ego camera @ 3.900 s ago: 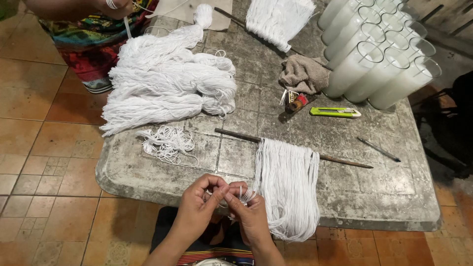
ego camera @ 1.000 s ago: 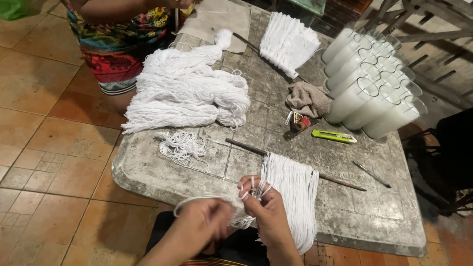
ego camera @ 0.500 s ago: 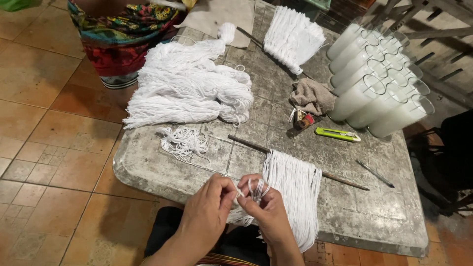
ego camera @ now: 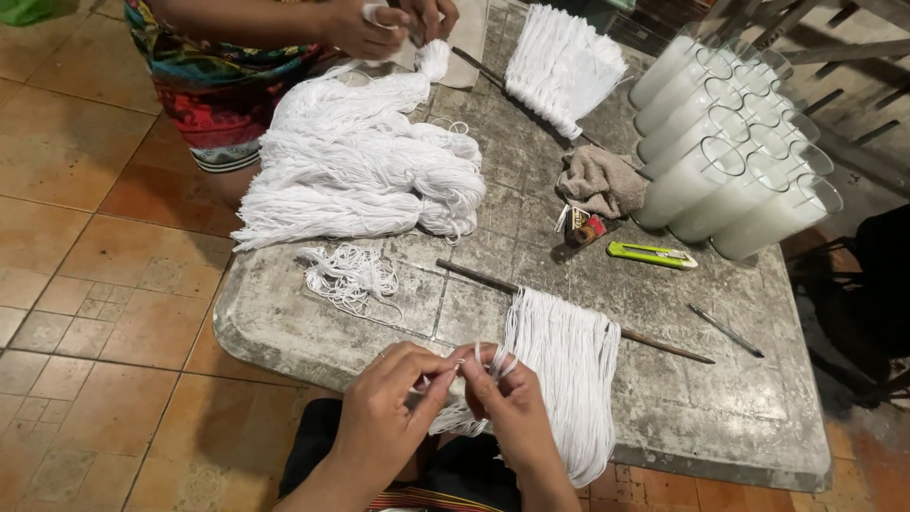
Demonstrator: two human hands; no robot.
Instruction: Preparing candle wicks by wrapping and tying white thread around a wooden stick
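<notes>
Left hand (ego camera: 387,410) & right hand (ego camera: 512,408) meet at near table (ego camera: 284,332) edge, both pinching the same white string (ego camera: 485,364); loops wrap the right fingers (ego camera: 493,365). String sits betw. fingertips, just beside the white strands (ego camera: 561,374) hanging off a stick (ego camera: 654,343). Big yarn bundles (ego camera: 360,166) far left, loose tangle (ego camera: 349,273) nearer. Candle glasses (ego camera: 730,142) far right; rag (ego camera: 599,180), green cutter (ego camera: 652,254), pen (ego camera: 725,331) betw. Another person's hands (ego camera: 389,21) at far edge, on yarn.

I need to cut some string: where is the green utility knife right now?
The green utility knife lies on the grey stone table, on its right side, just below the row of white glass candles and right of the small red lighter.
</notes>
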